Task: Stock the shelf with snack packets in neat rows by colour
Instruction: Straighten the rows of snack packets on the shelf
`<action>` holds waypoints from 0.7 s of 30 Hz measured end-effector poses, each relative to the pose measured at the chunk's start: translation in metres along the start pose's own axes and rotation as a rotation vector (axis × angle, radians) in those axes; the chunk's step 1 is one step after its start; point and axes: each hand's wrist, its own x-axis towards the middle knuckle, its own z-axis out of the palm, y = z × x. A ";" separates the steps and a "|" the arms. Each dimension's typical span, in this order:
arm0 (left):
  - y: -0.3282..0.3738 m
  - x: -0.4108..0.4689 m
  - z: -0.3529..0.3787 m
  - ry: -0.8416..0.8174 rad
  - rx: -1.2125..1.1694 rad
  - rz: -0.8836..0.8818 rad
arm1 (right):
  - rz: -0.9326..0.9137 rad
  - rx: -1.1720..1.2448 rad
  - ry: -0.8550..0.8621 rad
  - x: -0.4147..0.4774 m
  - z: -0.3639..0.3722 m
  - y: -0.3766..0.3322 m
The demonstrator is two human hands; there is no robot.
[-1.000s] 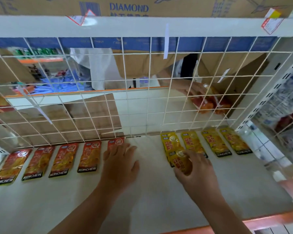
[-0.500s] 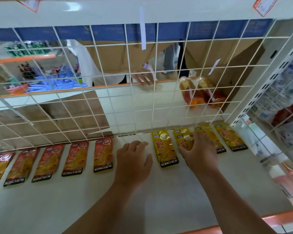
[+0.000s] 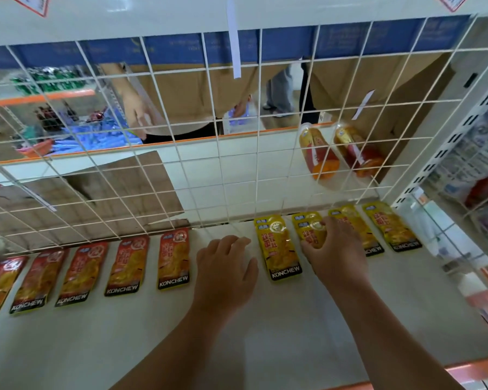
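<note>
1. Pressing down near the shelf's back edge, your right hand [image 3: 334, 254] had its fingers closed over a yellow packet [image 3: 310, 230], second in the yellow row.
2. Your left hand [image 3: 226, 270] lay flat, fingers spread, on the bare shelf [image 3: 265, 333] between the two rows.
3. Four yellow packets ran toward the back right corner; five red packets [image 3: 173, 261] lined the back edge leftward, below the wire grid [image 3: 181, 153].

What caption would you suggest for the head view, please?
Right hand sets a yellow packet into the yellow row; left hand rests on the shelf beside the red row.
</note>
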 end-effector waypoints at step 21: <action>0.001 0.000 0.000 -0.004 0.014 0.006 | -0.336 -0.050 -0.020 -0.006 -0.028 0.013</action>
